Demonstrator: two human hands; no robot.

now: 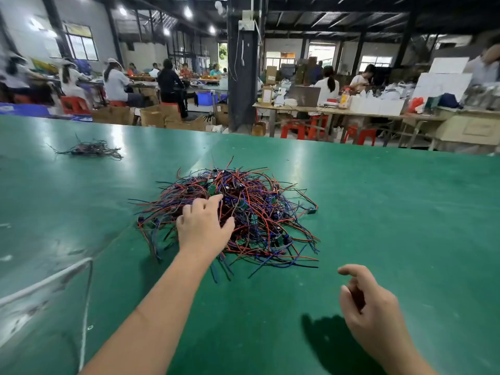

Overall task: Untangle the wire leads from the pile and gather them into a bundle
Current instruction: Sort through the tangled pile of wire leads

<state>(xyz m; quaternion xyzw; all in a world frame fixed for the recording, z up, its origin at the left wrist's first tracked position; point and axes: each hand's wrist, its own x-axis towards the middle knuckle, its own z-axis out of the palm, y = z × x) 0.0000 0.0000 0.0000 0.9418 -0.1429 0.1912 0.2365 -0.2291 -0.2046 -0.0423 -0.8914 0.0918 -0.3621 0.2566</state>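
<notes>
Wire leads in red, blue and black lie in 1 loose, tangled pile of wire leads (251, 212) at the middle of the green table (392, 212), with small green circuit boards (211, 188) caught among them. Your left hand (201, 228) rests on the near-left part of that pile, back up. Its index finger (215, 199) stretches forward onto the wires and its thumb (228, 223) points out to the right. The other 3 fingers bend down into the strands, and whether they grip a lead cannot be told. Your right hand (370, 312) hovers above bare table near the lower right, well apart from the pile, with its fingers loosely curled and nothing in them. A smaller bunch of dark wires (89, 151) lies far off to the left on the same table. A clear plastic bag (46, 301) sits at the near-left edge, beside your left forearm. Behind the table, people sit at workbenches.
</notes>
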